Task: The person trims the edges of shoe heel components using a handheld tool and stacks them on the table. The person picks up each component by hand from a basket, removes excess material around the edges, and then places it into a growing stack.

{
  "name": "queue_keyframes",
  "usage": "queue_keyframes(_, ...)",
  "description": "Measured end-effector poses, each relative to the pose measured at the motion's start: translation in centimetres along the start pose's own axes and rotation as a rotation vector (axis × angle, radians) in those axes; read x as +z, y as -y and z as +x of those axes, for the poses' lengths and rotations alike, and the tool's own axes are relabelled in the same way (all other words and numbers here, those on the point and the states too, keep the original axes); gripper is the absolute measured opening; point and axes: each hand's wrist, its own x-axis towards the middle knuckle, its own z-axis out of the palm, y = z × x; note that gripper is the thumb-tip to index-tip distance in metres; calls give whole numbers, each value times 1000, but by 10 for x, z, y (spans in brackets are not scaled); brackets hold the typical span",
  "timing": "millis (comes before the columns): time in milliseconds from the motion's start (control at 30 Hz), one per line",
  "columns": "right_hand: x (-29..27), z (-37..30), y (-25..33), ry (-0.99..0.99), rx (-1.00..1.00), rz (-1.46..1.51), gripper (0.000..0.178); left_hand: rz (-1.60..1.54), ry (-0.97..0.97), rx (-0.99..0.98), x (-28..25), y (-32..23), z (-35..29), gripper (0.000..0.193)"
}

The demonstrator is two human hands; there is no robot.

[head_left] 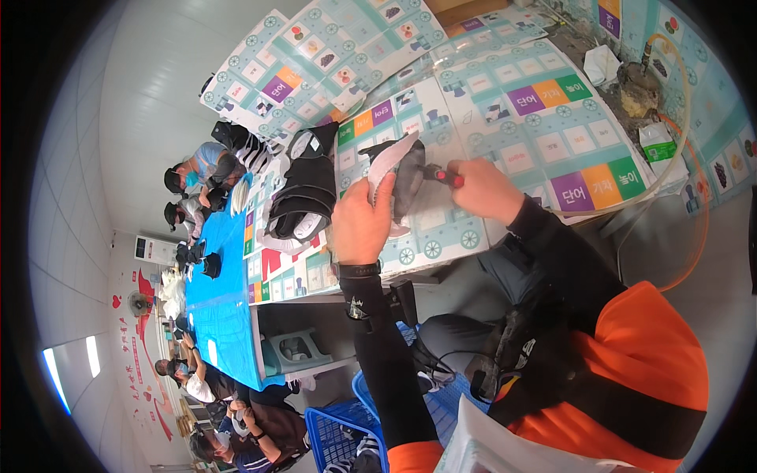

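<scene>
My left hand is closed around a floppy black-and-grey fabric piece with a pale strip, which looks like part of a cap. The thumb presses on the pale strip, and the piece is held just above the table. My right hand grips a small black-and-red hand tool, whose dark tip points left and meets or nearly meets the fabric. I cannot tell what kind of tool it is. Left of my left hand, a stack of black caps with pale inner parts lies on the table.
Patterned printed sheets cover the table. A clear hose and an orange hose hang at the right, near a green-and-white packet. Blue baskets stand below. Several people work along a blue-covered table.
</scene>
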Motion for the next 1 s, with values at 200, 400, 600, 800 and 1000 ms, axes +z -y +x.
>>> queue_keyframes(200, 3, -3, -3, -104, 77, 73, 25, 2, -18, -12, -1, -1, -3, 61)
queue_keyframes(400, 6, -9, 0, 31, 64, 30, 28, -22, 1, 4, 3, 1, 0, 58)
queue_keyframes(600, 12, -2, -3, 267, -21, 110, 29, -9, -41, -19, -10, 19, -10, 43)
queue_keyframes(800, -55, -8, -67, 16, -28, -153, 45, -216, -520, -360, -66, 41, -102, 40)
queue_keyframes(1000, -148, 0, -242, -394, 66, -733, 56, -720, -1000, -779, -57, 168, -234, 46)
